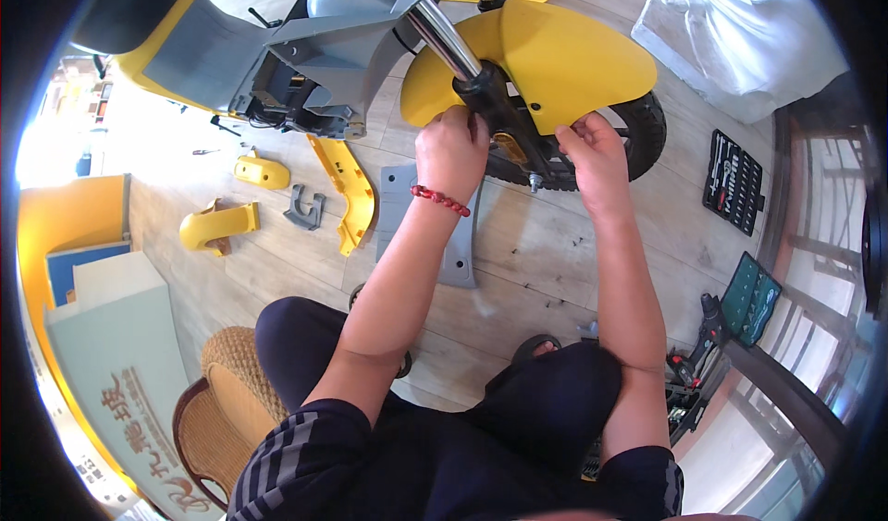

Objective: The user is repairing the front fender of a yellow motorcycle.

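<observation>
A yellow front fender [578, 54] covers the top of the front wheel [647, 133] of a yellow and grey scooter. My left hand [451, 147], with a red bead bracelet at the wrist, is closed at the fender's lower edge beside the black fork leg [490, 100]. Its fingertips are partly hidden. On the other side of that leg, my right hand [597, 156] pinches the fender's lower edge between thumb and fingers. A dark screw hole or fastener shows on the fender between the hands. The axle end [535, 183] sticks out below the fork.
Yellow body panels [347, 193], a grey bracket [303, 207] and a grey plate [398, 197] lie on the floor at left. Several small screws [527, 287] are scattered nearer me. At right are a black tool case [733, 183], a green case [751, 297] and a power drill [710, 322].
</observation>
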Available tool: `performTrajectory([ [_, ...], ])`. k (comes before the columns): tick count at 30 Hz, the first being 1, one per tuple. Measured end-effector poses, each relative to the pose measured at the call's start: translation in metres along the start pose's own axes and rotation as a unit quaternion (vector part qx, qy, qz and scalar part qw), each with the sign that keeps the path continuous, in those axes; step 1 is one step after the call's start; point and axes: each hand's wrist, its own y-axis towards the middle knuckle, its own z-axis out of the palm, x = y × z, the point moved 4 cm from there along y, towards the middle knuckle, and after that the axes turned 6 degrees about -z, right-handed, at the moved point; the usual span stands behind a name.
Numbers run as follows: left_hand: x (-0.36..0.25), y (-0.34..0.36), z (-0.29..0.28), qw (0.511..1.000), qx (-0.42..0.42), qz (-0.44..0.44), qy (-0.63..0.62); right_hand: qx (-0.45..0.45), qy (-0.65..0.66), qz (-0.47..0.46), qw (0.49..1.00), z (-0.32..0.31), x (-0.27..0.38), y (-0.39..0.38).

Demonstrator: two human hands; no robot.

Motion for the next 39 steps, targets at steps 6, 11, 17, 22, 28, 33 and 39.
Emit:
performTrajectory([
  [6,0.008,-0.003,0.009,0.995,0.003,-0.05,-0.088,0.004,0.003,-0.009,1.0,0.001,0.001,-0.001],
  [11,0.017,-0.005,0.025,0.877,0.103,-0.279,-0.376,0.002,-0.022,-0.003,1.0,0.0,-0.002,0.0],
  [17,0.01,-0.015,0.04,0.57,0.145,-0.471,-0.658,-0.002,-0.006,-0.031,1.0,-0.001,-0.004,0.001],
  [22,0.018,-0.014,0.03,0.79,0.105,-0.379,-0.471,0.007,-0.004,-0.022,1.0,0.001,-0.007,0.001],
  [28,0.018,-0.002,0.012,0.968,0.073,-0.196,-0.142,-0.002,0.013,-0.051,0.999,0.001,-0.001,0.0],
  [33,0.015,0.004,0.004,0.974,0.089,-0.145,-0.151,-0.004,-0.002,-0.03,1.0,0.002,0.001,0.0],
  [39,0.011,0.004,0.001,0.992,0.05,-0.033,-0.11,-0.011,0.009,-0.037,0.999,0.003,0.0,0.0],
])
